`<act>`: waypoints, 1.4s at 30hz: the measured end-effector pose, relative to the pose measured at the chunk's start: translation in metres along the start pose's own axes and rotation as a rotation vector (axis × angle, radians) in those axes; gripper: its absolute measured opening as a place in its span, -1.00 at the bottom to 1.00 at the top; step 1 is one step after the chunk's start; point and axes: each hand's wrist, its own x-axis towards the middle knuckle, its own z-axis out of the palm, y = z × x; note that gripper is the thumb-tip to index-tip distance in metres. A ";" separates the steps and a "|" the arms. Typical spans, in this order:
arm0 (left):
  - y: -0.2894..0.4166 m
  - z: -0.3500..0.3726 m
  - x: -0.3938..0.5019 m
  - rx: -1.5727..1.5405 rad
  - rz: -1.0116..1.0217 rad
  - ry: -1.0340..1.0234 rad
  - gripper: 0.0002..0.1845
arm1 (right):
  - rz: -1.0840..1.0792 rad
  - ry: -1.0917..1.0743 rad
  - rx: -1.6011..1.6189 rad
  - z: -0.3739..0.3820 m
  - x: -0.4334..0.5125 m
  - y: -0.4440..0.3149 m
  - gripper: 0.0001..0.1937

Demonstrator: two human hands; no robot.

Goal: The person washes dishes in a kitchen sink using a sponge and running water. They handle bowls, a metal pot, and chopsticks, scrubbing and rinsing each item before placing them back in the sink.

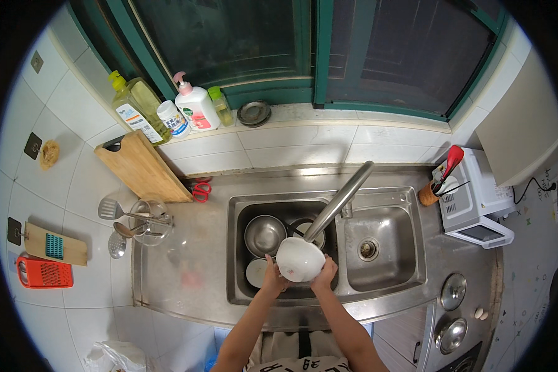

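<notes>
Over the left basin (233, 260) of a stainless steel double sink, a white ceramic bowl (300, 260) is tilted, its outer side facing up towards me. My left hand (274, 281) grips it at the left rim, and my right hand (324, 274) grips it at the right. The end of the metal faucet (339, 200) reaches just above the bowl; whether water runs I cannot tell. Below, a steel bowl (265, 236), a white dish (256, 272) and another round vessel (302, 228) with a dark handle lie in the basin, partly covered by the held bowl.
The right basin (386, 251) has a drain. On the left counter stand a clear utensil holder (153, 232), a wooden cutting board (142, 169) and red scissors (201, 191). Soap bottles (197, 107) line the sill. At right are a utensil basket (428, 194), a white microwave (474, 190) and glass lids (454, 291).
</notes>
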 end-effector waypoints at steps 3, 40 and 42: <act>0.022 0.005 -0.037 0.108 -0.212 -0.208 -0.04 | -0.534 -0.214 -0.525 0.018 -0.009 -0.031 -0.74; -0.003 -0.010 -0.028 0.938 0.797 0.184 -0.21 | -0.534 -0.392 -0.736 0.003 -0.025 -0.051 -0.84; 0.002 -0.011 -0.034 0.993 0.852 0.191 -0.20 | -0.264 -0.239 -0.336 0.005 -0.018 -0.047 -0.85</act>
